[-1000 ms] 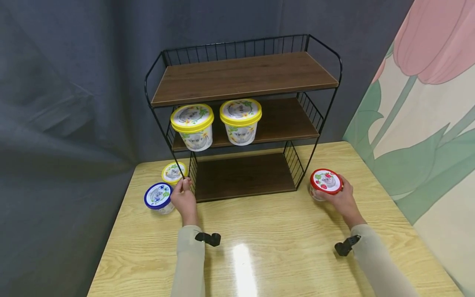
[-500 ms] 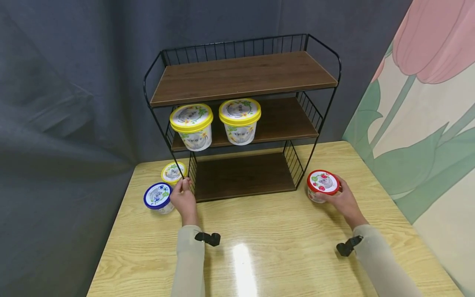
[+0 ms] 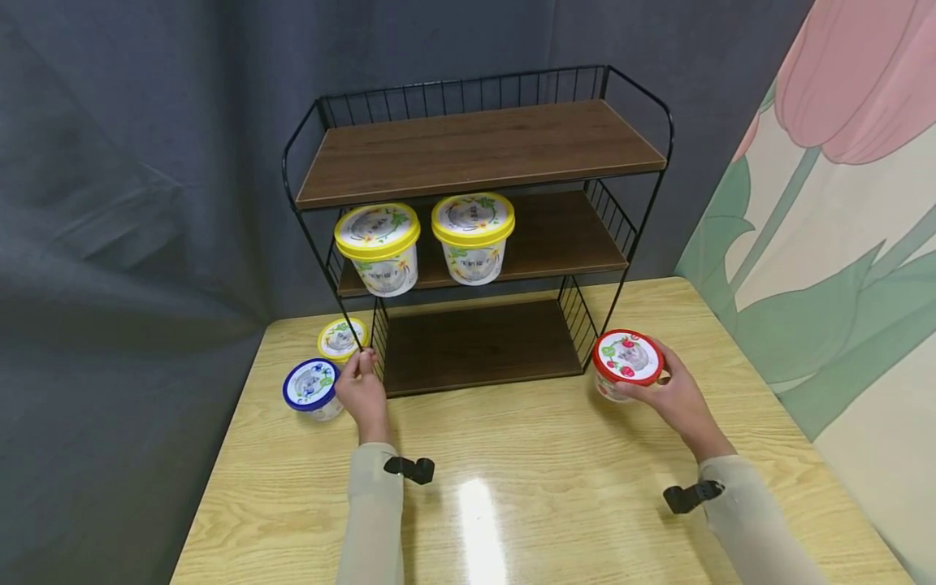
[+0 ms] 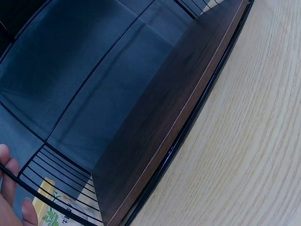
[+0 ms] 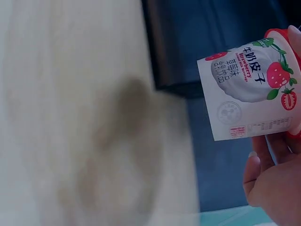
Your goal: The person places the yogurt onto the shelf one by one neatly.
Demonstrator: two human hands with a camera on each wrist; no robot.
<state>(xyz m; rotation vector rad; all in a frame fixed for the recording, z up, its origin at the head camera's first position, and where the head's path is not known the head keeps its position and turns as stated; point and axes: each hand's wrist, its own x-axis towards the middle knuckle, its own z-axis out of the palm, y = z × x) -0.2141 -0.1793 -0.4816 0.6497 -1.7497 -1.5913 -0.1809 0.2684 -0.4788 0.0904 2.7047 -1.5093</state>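
My right hand [image 3: 676,402] grips a strawberry dessert cup with a red lid [image 3: 628,357], just right of the rack's lower front corner. In the right wrist view the strawberry cup [image 5: 251,87] is held off the table, its shadow falling on the wood below. My left hand [image 3: 362,398] pinches the black wire frame at the rack's left front post. The left fingers [image 4: 9,183] curl round that wire in the left wrist view. Beside this hand stand a blue-lidded cup [image 3: 312,386] and, partly hidden behind the post, a yellow-lidded cup [image 3: 340,339].
The three-tier rack [image 3: 483,154] has dark wooden boards in black wire. On its middle board stand two large yellow-lidded tubs [image 3: 379,248]. The lowest board [image 3: 483,345] rests low over the light wood table [image 3: 512,471]. A dark curtain [image 3: 146,203] hangs behind.
My right hand has lifted the strawberry cup off the table and brought it left, closer to the rack. The left hand stays on the wire frame.
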